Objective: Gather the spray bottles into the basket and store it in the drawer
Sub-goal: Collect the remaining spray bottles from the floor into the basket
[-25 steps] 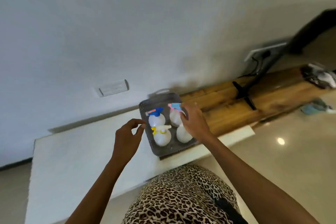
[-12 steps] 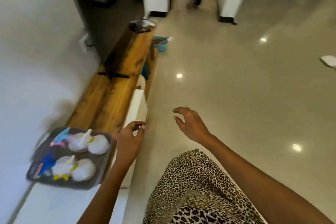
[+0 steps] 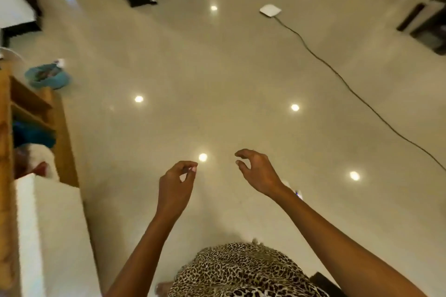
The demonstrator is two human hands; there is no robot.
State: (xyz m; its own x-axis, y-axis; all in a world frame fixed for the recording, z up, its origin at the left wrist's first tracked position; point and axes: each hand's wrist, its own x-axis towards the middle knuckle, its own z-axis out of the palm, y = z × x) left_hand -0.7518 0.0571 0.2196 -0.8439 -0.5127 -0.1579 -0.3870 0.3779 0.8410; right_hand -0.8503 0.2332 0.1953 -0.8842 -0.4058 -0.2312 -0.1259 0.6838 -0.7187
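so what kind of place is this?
Probably a home living area, indoors: a glossy beige floor mirroring ceiling spotlights, a wooden shelf unit at the left, and a white box whose cable trails across the floor.

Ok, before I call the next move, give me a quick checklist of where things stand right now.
1. Left hand free: ok, fingers loosely curled, holds nothing.
2. Right hand free: ok, fingers loosely curled, holds nothing.
3. Basket in sight: not ok, it is nowhere in this view; only the edge of the white counter shows at left.
4. Drawer found and open: cannot tell, no drawer is visible; the wooden shelf unit at left is blurred.
5. Floor ahead: ok right in front of the hands, but a cable runs across the floor at right and a teal bowl sits on the floor at left.
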